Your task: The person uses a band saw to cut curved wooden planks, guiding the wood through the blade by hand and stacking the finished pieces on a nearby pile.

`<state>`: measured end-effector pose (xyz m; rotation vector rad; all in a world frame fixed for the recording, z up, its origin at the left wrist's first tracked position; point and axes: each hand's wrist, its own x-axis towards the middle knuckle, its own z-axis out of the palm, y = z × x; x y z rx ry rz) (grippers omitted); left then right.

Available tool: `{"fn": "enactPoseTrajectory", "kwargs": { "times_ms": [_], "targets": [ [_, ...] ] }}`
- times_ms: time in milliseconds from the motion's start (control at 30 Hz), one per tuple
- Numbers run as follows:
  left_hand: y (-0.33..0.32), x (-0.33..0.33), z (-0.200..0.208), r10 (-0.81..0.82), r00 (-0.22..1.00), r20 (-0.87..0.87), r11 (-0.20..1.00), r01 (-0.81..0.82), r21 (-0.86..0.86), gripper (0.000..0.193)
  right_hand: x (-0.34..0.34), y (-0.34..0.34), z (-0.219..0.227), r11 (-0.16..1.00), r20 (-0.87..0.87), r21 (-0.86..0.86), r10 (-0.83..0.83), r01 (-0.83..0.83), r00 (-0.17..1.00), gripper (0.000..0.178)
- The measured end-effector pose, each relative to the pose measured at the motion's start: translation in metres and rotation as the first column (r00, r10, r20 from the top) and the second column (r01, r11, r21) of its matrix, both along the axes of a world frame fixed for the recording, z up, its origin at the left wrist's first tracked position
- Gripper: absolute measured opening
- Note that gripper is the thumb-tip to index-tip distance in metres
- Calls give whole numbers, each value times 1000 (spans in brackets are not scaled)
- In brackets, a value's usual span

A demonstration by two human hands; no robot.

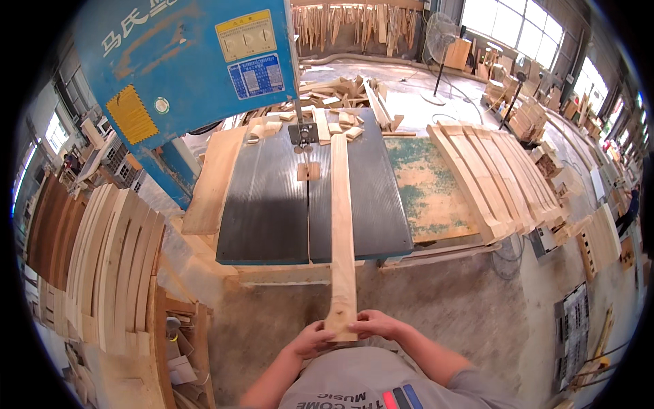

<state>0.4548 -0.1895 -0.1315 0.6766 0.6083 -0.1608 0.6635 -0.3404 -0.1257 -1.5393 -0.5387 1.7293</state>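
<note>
A long pale wooden board (343, 232), wider at its near end, lies lengthwise over the dark table (266, 211) of a blue band saw (197, 54). Its near end sticks out past the table's front edge, close to my body. There my left hand (313, 339) grips the left side of the end, and my right hand (376, 324) closes on the right side. The far end rests to the right of the blade guide (303, 135), among small wooden offcuts (346, 125).
Shaped wooden pieces (494, 180) lie in a row on a worn side table (429, 184) at the right. More curved pieces (112, 266) are stacked at the left. Behind the saw are a scrap pile (334, 92) and a standing fan (439, 41).
</note>
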Motion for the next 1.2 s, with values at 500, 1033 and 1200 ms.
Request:
{"fn": "enactPoseTrajectory", "kwargs": {
  "times_ms": [500,1033,1200],
  "targets": [
    [24,-198,18,939,339,62,324,-929,177,48,101,130,28,738,138,419,-628,530,766,22],
    [105,-244,25,901,417,-119,433,-881,189,53,218,295,3,749,453,492,-655,444,604,29],
    [91,-256,28,913,384,-137,408,-843,351,55,212,320,2,765,501,513,-635,389,588,28]
  ]
}}
